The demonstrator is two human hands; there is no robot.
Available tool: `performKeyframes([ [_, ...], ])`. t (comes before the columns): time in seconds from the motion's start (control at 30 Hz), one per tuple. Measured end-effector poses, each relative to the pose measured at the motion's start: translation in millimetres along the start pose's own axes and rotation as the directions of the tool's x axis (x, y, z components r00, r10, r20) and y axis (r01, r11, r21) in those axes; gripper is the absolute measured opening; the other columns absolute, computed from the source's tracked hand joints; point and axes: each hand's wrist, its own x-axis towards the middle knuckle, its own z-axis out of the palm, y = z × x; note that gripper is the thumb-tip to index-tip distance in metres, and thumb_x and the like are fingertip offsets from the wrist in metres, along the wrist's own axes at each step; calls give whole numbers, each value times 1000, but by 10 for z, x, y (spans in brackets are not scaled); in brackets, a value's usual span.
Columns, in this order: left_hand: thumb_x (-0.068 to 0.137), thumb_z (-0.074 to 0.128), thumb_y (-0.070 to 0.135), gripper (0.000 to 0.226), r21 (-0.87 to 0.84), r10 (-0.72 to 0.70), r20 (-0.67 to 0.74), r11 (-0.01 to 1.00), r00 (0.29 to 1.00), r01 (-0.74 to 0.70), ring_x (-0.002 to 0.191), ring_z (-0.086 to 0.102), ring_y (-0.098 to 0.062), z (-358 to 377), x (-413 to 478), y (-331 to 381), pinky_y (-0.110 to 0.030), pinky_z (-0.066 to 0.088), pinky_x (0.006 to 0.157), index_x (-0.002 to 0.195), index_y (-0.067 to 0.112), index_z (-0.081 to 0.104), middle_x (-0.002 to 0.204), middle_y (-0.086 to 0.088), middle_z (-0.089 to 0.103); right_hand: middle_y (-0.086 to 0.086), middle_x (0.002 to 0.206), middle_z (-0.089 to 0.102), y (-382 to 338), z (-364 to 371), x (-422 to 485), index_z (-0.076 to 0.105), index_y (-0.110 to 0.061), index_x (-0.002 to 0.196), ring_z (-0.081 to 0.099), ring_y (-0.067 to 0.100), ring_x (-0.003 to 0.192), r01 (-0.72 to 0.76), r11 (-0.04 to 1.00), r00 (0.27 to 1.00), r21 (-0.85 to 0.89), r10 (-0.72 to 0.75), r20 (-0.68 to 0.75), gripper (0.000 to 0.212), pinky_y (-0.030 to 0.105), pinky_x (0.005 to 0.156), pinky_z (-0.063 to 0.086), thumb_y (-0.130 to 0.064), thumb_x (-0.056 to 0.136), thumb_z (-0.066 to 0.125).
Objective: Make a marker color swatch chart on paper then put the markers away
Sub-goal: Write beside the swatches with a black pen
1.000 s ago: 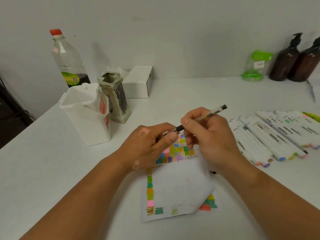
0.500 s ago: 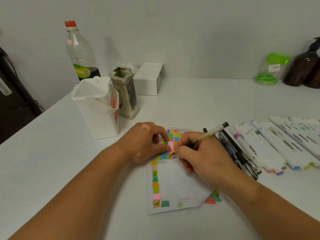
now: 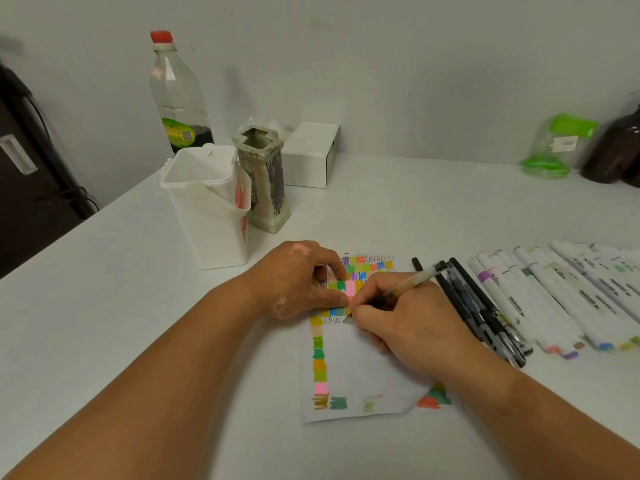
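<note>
A small sheet of paper (image 3: 360,375) lies on the white table (image 3: 104,306), with coloured swatches across its top and down its left edge; its lower right corner curls up. My left hand (image 3: 298,278) presses flat on the sheet's upper left part. My right hand (image 3: 408,320) grips a clear-barrelled pen (image 3: 412,282), tip down on the paper just below the swatch rows. A row of white markers (image 3: 554,299) lies on the table to the right, coloured ends towards me. Several dark pens (image 3: 478,306) lie between the markers and my right hand.
A white plastic holder (image 3: 207,209) stands left of the paper, with a square ceramic vase (image 3: 265,181) and a white box (image 3: 311,154) behind it. A clear bottle (image 3: 176,95) stands by the wall. A green-lidded jar (image 3: 554,147) and a brown bottle (image 3: 620,147) sit far right.
My right hand came down from above the sheet and set the pen tip on the paper. My left hand settled flat on the swatches. The view shifted left.
</note>
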Motion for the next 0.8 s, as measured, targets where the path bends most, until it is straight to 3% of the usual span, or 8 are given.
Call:
performKeyframes([
  [0.43, 77, 76, 55, 36, -39, -28, 3, 999, 1000, 28, 77, 54, -10, 0, 5, 7, -18, 41, 67, 107, 36, 69, 88, 15, 55, 1, 57, 68, 7, 8, 12, 71, -21, 74, 60, 10, 44, -29, 999, 998, -23, 28, -47, 12, 25, 48, 52, -15, 84, 69],
  [0.63, 76, 76, 55, 36, -44, -40, 6, 998, 999, 40, 75, 55, -9, -4, 1, 23, -15, 38, 64, 107, 36, 69, 87, 18, 53, 5, 64, 69, 2, 4, 16, 70, -21, 74, 59, 17, 53, -33, 997, 996, -65, 28, -80, 10, 43, 60, 56, -20, 84, 69],
  [0.8, 76, 75, 56, 37, -37, -47, 15, 998, 999, 48, 76, 55, -8, -5, -1, 26, -13, 37, 62, 108, 37, 67, 88, 19, 53, 1, 65, 68, 9, 8, 17, 69, -23, 71, 57, 9, 54, -40, 995, 994, -93, 30, -110, 10, 31, 57, 52, -25, 81, 69],
])
